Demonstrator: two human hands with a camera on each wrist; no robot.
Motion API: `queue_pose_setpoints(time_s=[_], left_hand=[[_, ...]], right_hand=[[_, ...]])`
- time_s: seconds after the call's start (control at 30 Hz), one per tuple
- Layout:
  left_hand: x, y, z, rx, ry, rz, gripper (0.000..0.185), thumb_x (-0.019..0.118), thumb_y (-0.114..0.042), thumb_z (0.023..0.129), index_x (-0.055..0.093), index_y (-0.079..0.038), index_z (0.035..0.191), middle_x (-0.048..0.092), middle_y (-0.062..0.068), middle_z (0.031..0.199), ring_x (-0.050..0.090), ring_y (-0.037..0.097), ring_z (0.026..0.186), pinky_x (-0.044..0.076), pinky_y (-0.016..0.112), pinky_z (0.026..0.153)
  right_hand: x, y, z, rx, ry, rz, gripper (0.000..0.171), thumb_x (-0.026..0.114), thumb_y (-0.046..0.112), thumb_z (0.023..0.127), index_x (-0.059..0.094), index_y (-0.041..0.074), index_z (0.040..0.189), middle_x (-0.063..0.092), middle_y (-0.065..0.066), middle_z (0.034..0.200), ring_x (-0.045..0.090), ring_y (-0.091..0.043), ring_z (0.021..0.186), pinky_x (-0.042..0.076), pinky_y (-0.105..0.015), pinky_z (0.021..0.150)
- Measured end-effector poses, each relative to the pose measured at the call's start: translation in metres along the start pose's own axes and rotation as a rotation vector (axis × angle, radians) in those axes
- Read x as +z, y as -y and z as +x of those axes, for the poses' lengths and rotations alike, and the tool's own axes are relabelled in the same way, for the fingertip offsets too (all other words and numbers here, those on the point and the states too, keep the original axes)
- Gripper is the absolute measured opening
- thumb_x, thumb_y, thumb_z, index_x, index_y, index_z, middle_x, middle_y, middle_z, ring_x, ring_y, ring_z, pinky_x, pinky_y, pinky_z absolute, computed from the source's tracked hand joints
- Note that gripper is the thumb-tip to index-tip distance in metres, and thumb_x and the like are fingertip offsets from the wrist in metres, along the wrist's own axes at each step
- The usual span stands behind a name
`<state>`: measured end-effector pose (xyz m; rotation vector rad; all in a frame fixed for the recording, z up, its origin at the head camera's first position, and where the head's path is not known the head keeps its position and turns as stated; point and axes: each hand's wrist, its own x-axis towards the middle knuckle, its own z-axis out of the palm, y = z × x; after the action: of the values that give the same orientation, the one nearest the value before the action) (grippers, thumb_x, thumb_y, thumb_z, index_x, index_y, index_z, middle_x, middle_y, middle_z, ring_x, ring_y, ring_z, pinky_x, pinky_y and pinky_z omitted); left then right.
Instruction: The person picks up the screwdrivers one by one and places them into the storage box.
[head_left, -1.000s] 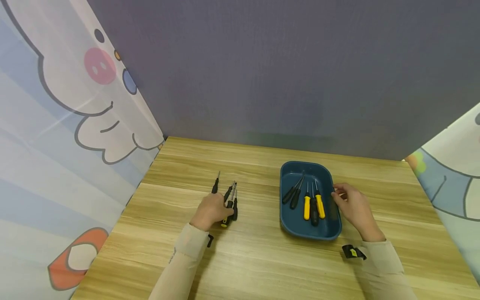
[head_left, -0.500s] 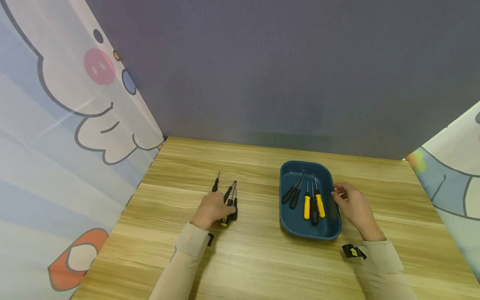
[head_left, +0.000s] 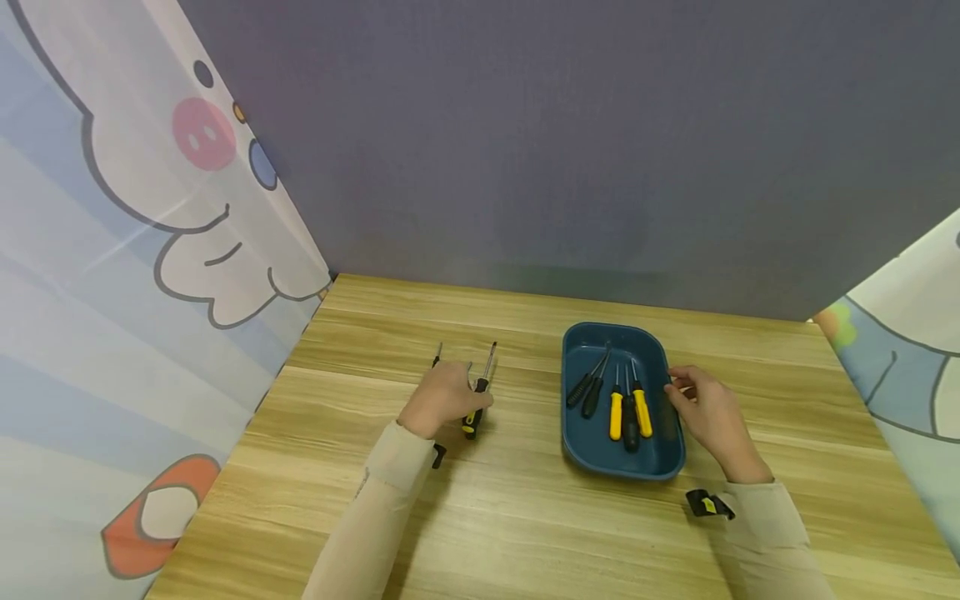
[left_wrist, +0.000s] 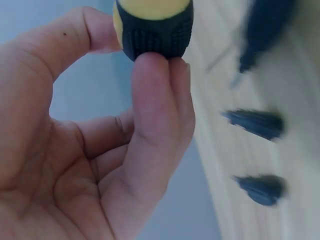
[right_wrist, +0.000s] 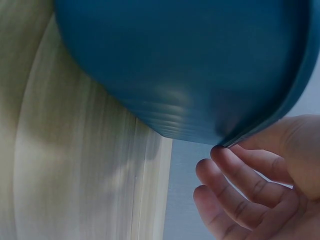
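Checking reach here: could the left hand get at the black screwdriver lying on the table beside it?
Probably yes, but not freely: the left hand already pinches a black-and-yellow screwdriver. The black screwdriver lies just beyond its knuckles, with nothing between.

A black screwdriver with a yellow butt cap [head_left: 476, 402] sits at centre-left of the frame, shaft pointing up-frame. The dark blue tray [head_left: 649, 467], centre-right, holds five screwdrivers lying lengthwise.
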<state>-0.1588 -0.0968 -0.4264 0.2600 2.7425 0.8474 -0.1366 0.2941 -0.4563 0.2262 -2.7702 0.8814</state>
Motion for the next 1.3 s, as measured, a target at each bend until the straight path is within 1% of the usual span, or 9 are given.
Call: queue_pose_setpoints(time_s=[0.23,0.47,0.57,0.67,0.77,0.9,1.03,1.13,1.3], left_hand=[[-0.005,-0.034,0.019,0.045,0.043,0.006,0.051,0.072,-0.028,0.084,0.037,-0.019,0.049,0.026,-0.010,0.045,0.020,0.006,0.039,0.023,0.023,0.038],[0.000,-0.070,0.039,0.083,0.123,-0.009,0.054,0.073,-0.032,0.087,0.038,-0.019,0.049,0.026,-0.009,0.044,0.022,0.006,0.038,0.024,0.024,0.039],[0.003,-0.086,0.047,0.126,0.137,-0.006,0.055,0.073,-0.031,0.088,0.038,-0.018,0.048,0.027,-0.007,0.044,0.021,0.008,0.038,0.024,0.025,0.040],[0.008,-0.101,0.053,0.159,0.156,0.006,0.054,0.073,-0.033,0.089,0.041,-0.018,0.048,0.033,-0.005,0.043,0.027,0.009,0.036,0.027,0.025,0.041],[0.015,-0.116,0.059,0.176,0.172,0.019,0.053,0.073,-0.035,0.090,0.045,-0.017,0.049,0.040,-0.004,0.043,0.038,0.011,0.037,0.034,0.026,0.042],[0.029,-0.133,0.067,0.184,0.189,0.014,0.054,0.073,-0.038,0.090,0.045,-0.016,0.049,0.043,-0.003,0.043,0.052,0.017,0.042,0.039,0.025,0.043],[0.046,-0.143,0.073,0.162,0.201,-0.021,0.051,0.074,-0.038,0.091,0.048,-0.014,0.053,0.046,-0.001,0.045,0.066,0.024,0.057,0.046,0.025,0.047],[0.057,-0.148,0.075,0.134,0.209,-0.031,0.044,0.075,-0.038,0.090,0.055,-0.012,0.062,0.049,0.000,0.050,0.070,0.024,0.064,0.050,0.025,0.051],[0.071,-0.152,0.079,0.099,0.224,0.071,0.039,0.073,-0.040,0.091,0.061,-0.011,0.069,0.054,0.001,0.059,0.070,0.019,0.062,0.050,0.023,0.050]], right_hand=[[0.000,-0.001,0.000,0.000,0.000,-0.001,0.027,0.064,0.002,0.095,0.061,-0.011,0.119,0.067,-0.025,0.099,0.065,-0.042,0.083,0.054,-0.055,0.069],[-0.001,-0.001,-0.001,0.006,-0.001,0.000,0.027,0.064,0.003,0.096,0.061,-0.010,0.120,0.067,-0.025,0.100,0.065,-0.041,0.084,0.054,-0.054,0.068],[-0.001,-0.001,-0.001,0.008,-0.004,-0.003,0.027,0.063,0.003,0.096,0.062,-0.010,0.120,0.067,-0.025,0.100,0.065,-0.041,0.084,0.054,-0.054,0.068],[-0.001,-0.001,-0.001,0.007,-0.002,-0.006,0.027,0.064,0.004,0.096,0.062,-0.010,0.120,0.067,-0.025,0.100,0.065,-0.041,0.084,0.053,-0.054,0.068],[-0.001,-0.001,0.000,0.002,-0.003,-0.009,0.027,0.064,0.004,0.096,0.062,-0.010,0.119,0.067,-0.025,0.100,0.065,-0.041,0.084,0.054,-0.054,0.069],[-0.001,-0.001,0.000,-0.001,-0.006,-0.010,0.028,0.064,0.004,0.095,0.062,-0.010,0.119,0.067,-0.025,0.099,0.065,-0.041,0.084,0.054,-0.055,0.069],[0.000,-0.001,0.001,0.001,-0.005,-0.012,0.028,0.065,0.004,0.095,0.062,-0.010,0.119,0.068,-0.024,0.098,0.066,-0.041,0.084,0.054,-0.055,0.070],[0.000,0.000,0.001,0.004,0.001,-0.010,0.028,0.065,0.004,0.095,0.062,-0.010,0.119,0.068,-0.024,0.098,0.066,-0.041,0.084,0.054,-0.055,0.070],[-0.001,0.000,0.001,0.010,0.014,-0.006,0.028,0.065,0.005,0.096,0.062,-0.010,0.120,0.067,-0.024,0.099,0.066,-0.041,0.085,0.054,-0.055,0.071]])
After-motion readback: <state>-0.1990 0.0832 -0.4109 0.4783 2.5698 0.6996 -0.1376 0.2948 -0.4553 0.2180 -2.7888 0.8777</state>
